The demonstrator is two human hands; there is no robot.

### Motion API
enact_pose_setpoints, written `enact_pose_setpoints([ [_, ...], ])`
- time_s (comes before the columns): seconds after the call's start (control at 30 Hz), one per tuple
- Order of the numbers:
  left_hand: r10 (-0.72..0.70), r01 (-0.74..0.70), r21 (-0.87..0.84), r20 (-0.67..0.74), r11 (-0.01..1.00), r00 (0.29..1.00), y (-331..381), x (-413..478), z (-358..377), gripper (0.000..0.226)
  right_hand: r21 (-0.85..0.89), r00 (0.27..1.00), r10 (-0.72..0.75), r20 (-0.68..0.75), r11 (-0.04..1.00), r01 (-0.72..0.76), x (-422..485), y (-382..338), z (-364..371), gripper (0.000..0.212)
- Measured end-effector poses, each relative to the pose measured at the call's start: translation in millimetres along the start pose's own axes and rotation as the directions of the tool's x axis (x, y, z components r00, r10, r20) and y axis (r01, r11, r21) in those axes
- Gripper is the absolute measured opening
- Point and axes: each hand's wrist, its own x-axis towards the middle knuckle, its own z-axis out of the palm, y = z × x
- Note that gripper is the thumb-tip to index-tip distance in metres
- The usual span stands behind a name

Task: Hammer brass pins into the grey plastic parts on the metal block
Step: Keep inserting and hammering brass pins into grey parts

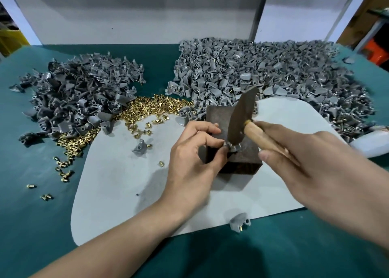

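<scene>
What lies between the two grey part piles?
In the head view, the brass pin heap fills the near gap between the left pile and the right pile; farther back the stretch is bare teal table cover.

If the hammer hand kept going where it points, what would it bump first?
Probably the grey part the left hand pinches on the metal block, though the right hand may pass above; depth's unclear.

No writing, label, brand, number or sign is readable anywhere, neither on the hammer (242,113), the metal block (245,159), the grey plastic parts (263,67) nor the white boards (299,18).
</scene>
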Motion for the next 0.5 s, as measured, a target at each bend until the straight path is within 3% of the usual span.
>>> enact_pose_setpoints([
  [0.1, -0.033, 0.033, -0.004, 0.003, 0.999, 0.999, 0.4, -0.1, 1.2, 0.011, -0.074, 0.997, -0.058, -0.043, 0.996, 0.055, 0.6, 2.2, -4.2, 0.035],
  [0.2, -0.039, 0.039, -0.007, -0.006, 0.999, 0.999, 0.7, -0.5, 1.0, 0.013, -0.053, 0.999, -0.045, 0.024, 0.998, 0.046, -2.9, 0.7, -1.1, 0.04],
  [0.3, -0.035, 0.035, 0.005, -0.004, 0.999, 0.999, 0.8, 0.6, 1.6, 0.01, -0.067, 0.996, -0.082, -0.039, 0.995, 0.079, -3.1, 4.1, -1.4, 0.034],
  [0.5, -0.057, 0.057, -0.004, 0.008, 0.998, 0.998, 3.1, 0.5, 0.9, 0.007, -0.091, 0.993, -0.071, -0.094, 0.994, 0.062, -0.5, 4.6, -2.2, 0.04],
])
